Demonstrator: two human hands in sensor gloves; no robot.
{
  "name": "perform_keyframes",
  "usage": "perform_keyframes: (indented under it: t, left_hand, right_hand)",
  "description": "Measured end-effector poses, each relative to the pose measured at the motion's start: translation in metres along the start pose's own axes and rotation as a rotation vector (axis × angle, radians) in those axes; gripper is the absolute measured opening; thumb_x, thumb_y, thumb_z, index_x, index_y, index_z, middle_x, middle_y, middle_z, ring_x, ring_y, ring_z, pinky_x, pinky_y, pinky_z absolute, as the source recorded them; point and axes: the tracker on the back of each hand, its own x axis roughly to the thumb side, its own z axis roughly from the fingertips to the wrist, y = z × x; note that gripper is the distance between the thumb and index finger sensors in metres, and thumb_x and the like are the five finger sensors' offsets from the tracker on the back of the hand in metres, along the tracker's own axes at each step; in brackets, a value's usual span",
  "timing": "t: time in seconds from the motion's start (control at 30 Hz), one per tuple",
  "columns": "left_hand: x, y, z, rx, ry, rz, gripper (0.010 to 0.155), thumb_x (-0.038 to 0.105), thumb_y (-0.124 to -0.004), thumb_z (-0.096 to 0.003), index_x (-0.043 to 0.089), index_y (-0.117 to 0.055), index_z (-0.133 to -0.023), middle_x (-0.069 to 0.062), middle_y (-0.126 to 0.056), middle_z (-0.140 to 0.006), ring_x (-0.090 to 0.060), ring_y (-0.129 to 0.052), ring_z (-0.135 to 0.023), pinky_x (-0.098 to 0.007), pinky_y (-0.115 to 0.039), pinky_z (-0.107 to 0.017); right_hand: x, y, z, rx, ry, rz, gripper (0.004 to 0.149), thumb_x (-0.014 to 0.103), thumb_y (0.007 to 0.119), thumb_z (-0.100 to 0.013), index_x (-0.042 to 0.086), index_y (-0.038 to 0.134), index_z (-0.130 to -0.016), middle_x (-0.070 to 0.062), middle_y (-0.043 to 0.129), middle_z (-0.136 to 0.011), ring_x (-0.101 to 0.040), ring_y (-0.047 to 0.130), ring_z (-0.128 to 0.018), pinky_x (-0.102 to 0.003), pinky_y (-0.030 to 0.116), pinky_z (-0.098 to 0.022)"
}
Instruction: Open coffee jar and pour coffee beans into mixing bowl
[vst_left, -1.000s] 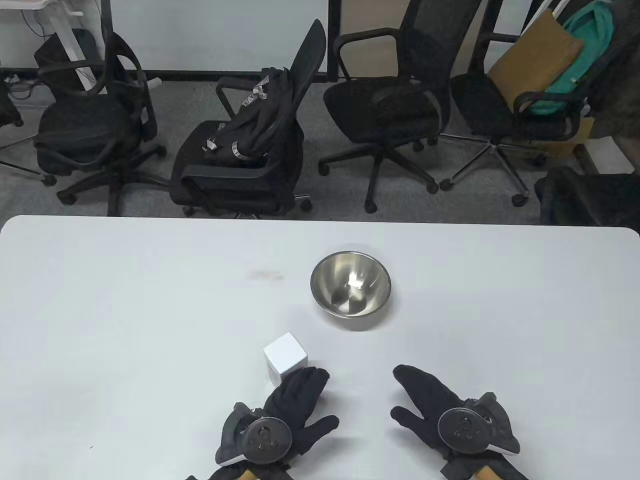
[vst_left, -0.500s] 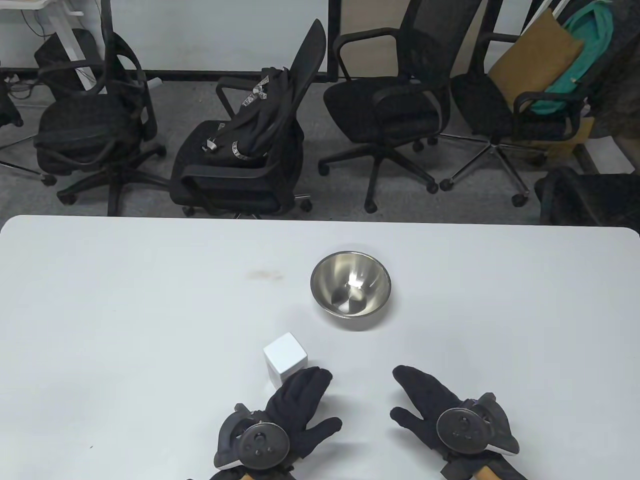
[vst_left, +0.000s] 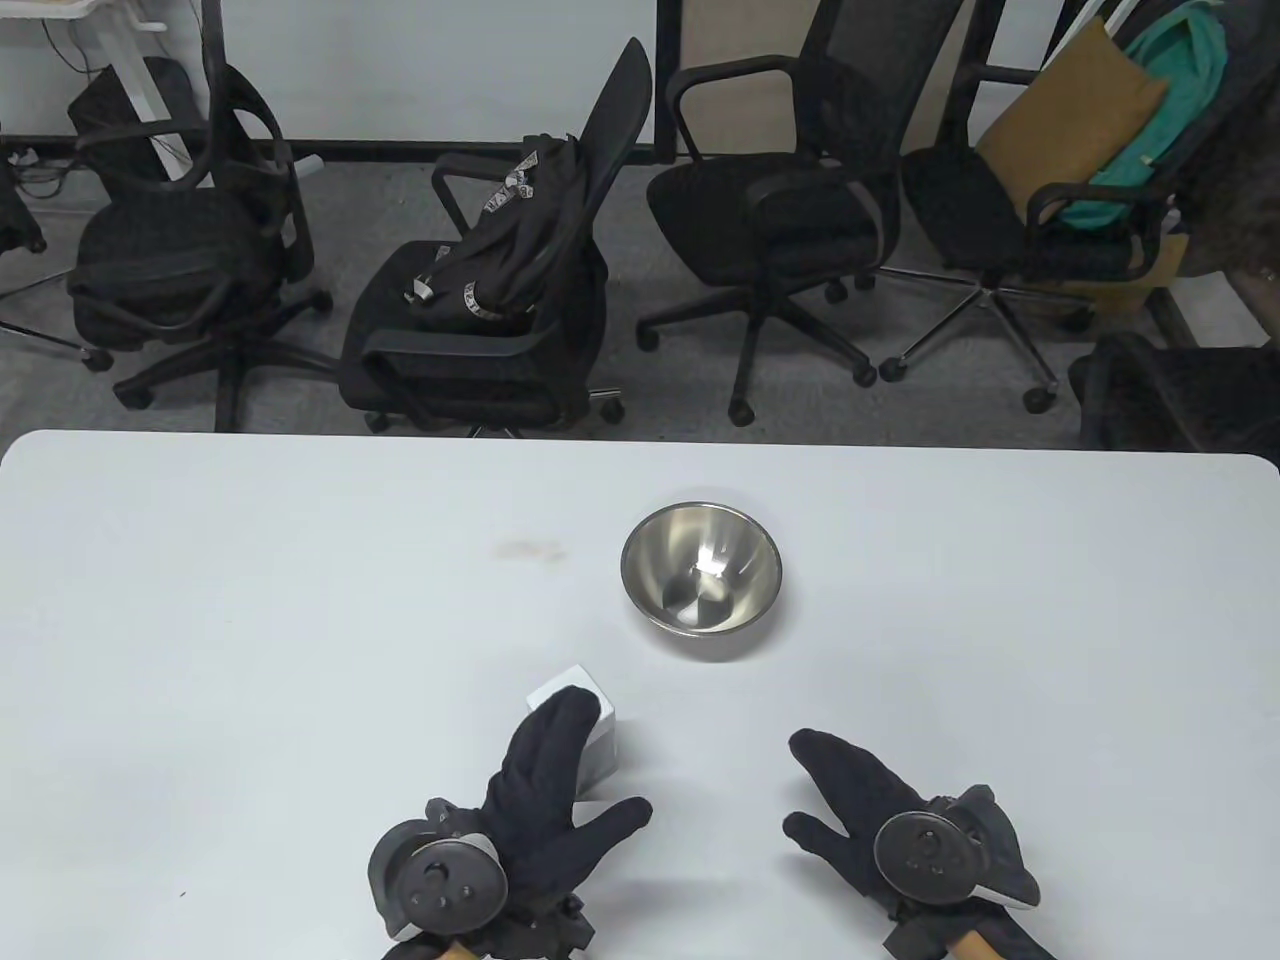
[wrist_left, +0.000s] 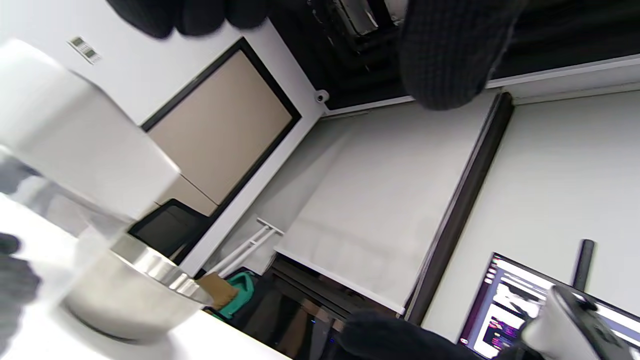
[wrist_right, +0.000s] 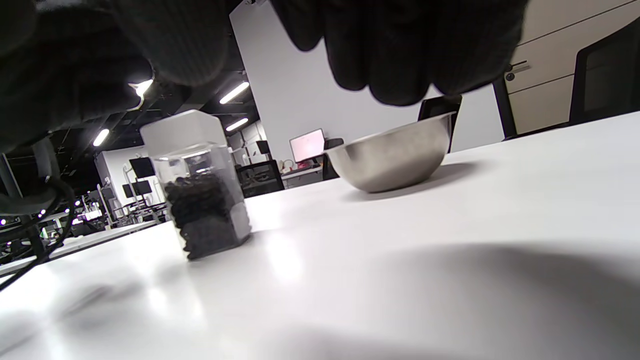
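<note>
The coffee jar (vst_left: 600, 712) is a clear square jar with a white lid, upright on the white table near the front. The right wrist view shows it part full of dark beans (wrist_right: 202, 210). My left hand (vst_left: 598, 760) is open, its fingers reaching over the near side and top of the jar, thumb spread to the right. In the left wrist view the lid (wrist_left: 75, 130) sits close below the fingers, and no grip shows. The empty steel mixing bowl (vst_left: 700, 570) stands behind and right of the jar. My right hand (vst_left: 800, 790) lies open and empty on the table, right of the jar.
The white table (vst_left: 250, 620) ends at its far edge just behind the bowl. Several black office chairs (vst_left: 760, 210) stand on the floor beyond it. A faint brown stain (vst_left: 525, 548) marks the table left of the bowl.
My left wrist has shifted left, and its fingers have moved forward from the jar's near base to over its lid. The right hand, jar and bowl have not moved.
</note>
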Motion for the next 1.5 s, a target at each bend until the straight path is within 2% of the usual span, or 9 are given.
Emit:
perform_keyframes:
  t: [0.07,0.13,0.37,0.6,0.87,1.23,1.4,1.5]
  left_hand:
    - [-0.009,0.0,0.0,-0.006,0.052,-0.008,0.12,0.061,-0.084,-0.0509,-0.008,-0.012,-0.117,-0.037,-0.023,-0.117,-0.061,-0.038,-0.107,-0.069,-0.047,-0.077]
    - [-0.018,-0.001,0.0,-0.012,0.094,-0.007,0.125,0.063,-0.084,-0.0496,-0.011,-0.008,-0.115,-0.04,-0.019,-0.116,-0.063,-0.035,-0.106,-0.07,-0.044,-0.077]
    - [-0.056,-0.018,0.006,-0.111,0.313,0.006,0.13,0.064,-0.087,-0.0472,-0.017,-0.01,-0.114,-0.043,-0.026,-0.114,-0.064,-0.044,-0.104,-0.069,-0.05,-0.076]
    - [-0.077,-0.025,0.006,-0.157,0.418,0.034,0.127,0.057,-0.093,-0.0456,-0.017,-0.015,-0.114,-0.041,-0.033,-0.115,-0.061,-0.051,-0.105,-0.067,-0.053,-0.075]
    - [-0.094,-0.04,0.006,-0.277,0.523,0.084,0.125,0.056,-0.094,-0.0459,-0.016,-0.018,-0.115,-0.04,-0.036,-0.116,-0.06,-0.054,-0.105,-0.066,-0.054,-0.076]
    - [-0.108,-0.049,0.004,-0.32,0.58,0.145,0.121,0.052,-0.095,-0.0464,-0.013,-0.021,-0.116,-0.036,-0.038,-0.117,-0.057,-0.056,-0.107,-0.064,-0.055,-0.078]
    - [-0.111,-0.051,0.002,-0.351,0.589,0.164,0.115,0.051,-0.095,-0.0474,-0.006,-0.023,-0.117,-0.03,-0.038,-0.12,-0.053,-0.055,-0.109,-0.062,-0.053,-0.08]
    - [-0.11,-0.052,0.002,-0.348,0.586,0.164,0.101,0.048,-0.093,-0.0498,0.002,-0.031,-0.115,-0.024,-0.041,-0.12,-0.048,-0.058,-0.11,-0.059,-0.054,-0.08]
  right_hand:
    - [-0.001,0.0,0.0,0.0,0.003,0.002,0.074,0.045,0.07,-0.061,0.004,0.04,-0.114,-0.028,0.059,-0.108,-0.047,0.071,-0.092,-0.062,0.067,-0.066]
    - [-0.001,-0.001,0.0,0.0,0.005,0.003,0.074,0.045,0.07,-0.061,0.003,0.04,-0.114,-0.028,0.059,-0.108,-0.048,0.071,-0.092,-0.062,0.067,-0.066]
    - [-0.002,0.0,-0.001,0.012,0.012,0.001,0.074,0.045,0.07,-0.061,0.003,0.04,-0.114,-0.028,0.06,-0.108,-0.047,0.071,-0.092,-0.062,0.067,-0.066]
    - [-0.002,0.0,-0.001,0.018,0.014,0.009,0.074,0.045,0.071,-0.061,0.003,0.04,-0.114,-0.028,0.06,-0.108,-0.047,0.071,-0.092,-0.062,0.067,-0.066]
    - [-0.001,0.001,-0.002,0.034,0.017,0.018,0.074,0.044,0.071,-0.061,0.003,0.04,-0.114,-0.028,0.059,-0.108,-0.047,0.07,-0.093,-0.062,0.066,-0.067]
    - [-0.003,0.001,-0.002,0.044,0.034,0.026,0.074,0.044,0.071,-0.06,0.003,0.04,-0.114,-0.028,0.059,-0.108,-0.047,0.07,-0.093,-0.062,0.066,-0.067]
    - [-0.004,0.001,-0.003,0.049,0.044,0.029,0.074,0.044,0.072,-0.06,0.003,0.04,-0.114,-0.028,0.06,-0.108,-0.047,0.07,-0.093,-0.062,0.066,-0.067]
    - [-0.005,0.001,-0.003,0.054,0.047,0.031,0.074,0.044,0.072,-0.06,0.004,0.041,-0.114,-0.028,0.06,-0.108,-0.046,0.071,-0.093,-0.061,0.066,-0.067]
